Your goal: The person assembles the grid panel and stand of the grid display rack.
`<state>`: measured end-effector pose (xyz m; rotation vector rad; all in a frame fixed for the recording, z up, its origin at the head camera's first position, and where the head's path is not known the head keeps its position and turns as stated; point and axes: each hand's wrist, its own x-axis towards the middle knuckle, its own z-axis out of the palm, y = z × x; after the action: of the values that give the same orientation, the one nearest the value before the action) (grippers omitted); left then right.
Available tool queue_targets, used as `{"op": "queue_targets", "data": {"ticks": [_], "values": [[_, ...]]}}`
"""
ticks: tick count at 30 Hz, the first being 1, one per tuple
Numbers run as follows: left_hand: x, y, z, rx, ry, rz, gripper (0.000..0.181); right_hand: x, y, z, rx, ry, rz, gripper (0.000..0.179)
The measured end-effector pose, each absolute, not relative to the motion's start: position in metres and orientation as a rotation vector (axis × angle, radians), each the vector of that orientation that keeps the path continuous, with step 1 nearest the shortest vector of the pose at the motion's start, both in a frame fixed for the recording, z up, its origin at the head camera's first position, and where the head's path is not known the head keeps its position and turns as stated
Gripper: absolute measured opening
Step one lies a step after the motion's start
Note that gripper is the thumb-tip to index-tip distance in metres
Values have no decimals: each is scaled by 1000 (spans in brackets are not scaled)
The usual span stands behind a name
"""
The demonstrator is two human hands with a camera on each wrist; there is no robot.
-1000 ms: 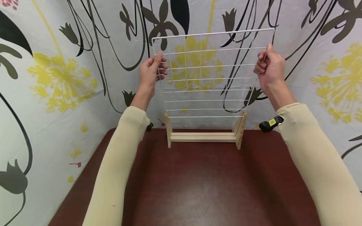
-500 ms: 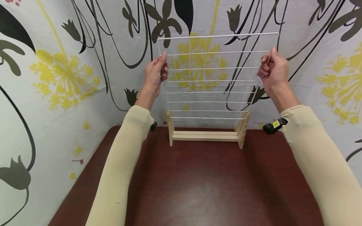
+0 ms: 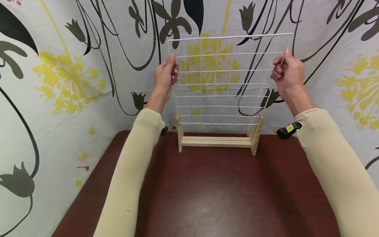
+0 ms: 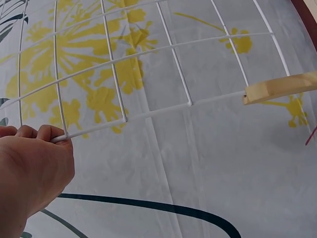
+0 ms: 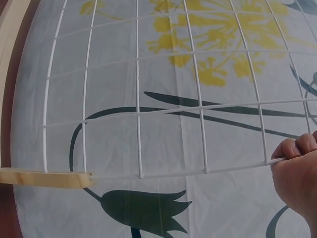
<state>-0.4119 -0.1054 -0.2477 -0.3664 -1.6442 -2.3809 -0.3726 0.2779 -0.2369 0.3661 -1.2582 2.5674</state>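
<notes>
A white wire grid panel (image 3: pixel 228 84) stands upright, leaning slightly, above a pale wooden stand (image 3: pixel 216 143). Its lower part sits between the stand's two side uprights. On the panel's left edge my left hand (image 3: pixel 165 74) grips the wire, thumb pointing up. My right hand (image 3: pixel 288 70) holds the opposite edge at about the same height, fingers curled round it. From the left wrist, the side wire runs from my hand (image 4: pixel 37 171) to the tip of a wooden upright (image 4: pixel 282 87). The right wrist view has the other upright (image 5: pixel 44 178) meeting the grid's edge.
The stand rests near the back edge of a dark reddish-brown table (image 3: pixel 201 187). Close behind hangs a white cloth (image 3: pixel 118 98) printed with yellow flowers and dark stems. A small black device (image 3: pixel 288 130) is strapped at the right cuff.
The left hand's fingers, more spread a second ago, now curl in around the wire edge. The head view has shifted slightly; panel and stand stay about the same relative to each other.
</notes>
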Motion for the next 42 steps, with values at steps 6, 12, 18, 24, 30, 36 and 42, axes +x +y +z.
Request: {"op": "queue_targets", "data": {"ticks": [6, 12, 18, 24, 30, 36, 42], "values": [[-413, -105, -252, -350, -1667, -2393, 39, -372, 280, -241, 340, -1254, 2569, 53], [-414, -101, -258, -364, -1698, -2380, 39, -372, 285, -249, 335, -1255, 2574, 53], [-413, -104, -265, -351, -1703, -2378, 39, -376, 283, -255, 368, -1283, 2552, 53], [-415, -106, -271, -344, -1716, -2369, 39, -377, 281, -266, 360, -1334, 2471, 49], [-416, -106, -281, -322, -1730, -2378, 39, -378, 283, -277, 352, -1369, 2446, 42], [-416, -108, -289, -320, -1735, -2370, 39, -379, 283, -285, 362, -1414, 2413, 40], [-416, -109, -295, -303, -1726, -2406, 39, -379, 282, -294, 364, -1470, 2356, 38]]}}
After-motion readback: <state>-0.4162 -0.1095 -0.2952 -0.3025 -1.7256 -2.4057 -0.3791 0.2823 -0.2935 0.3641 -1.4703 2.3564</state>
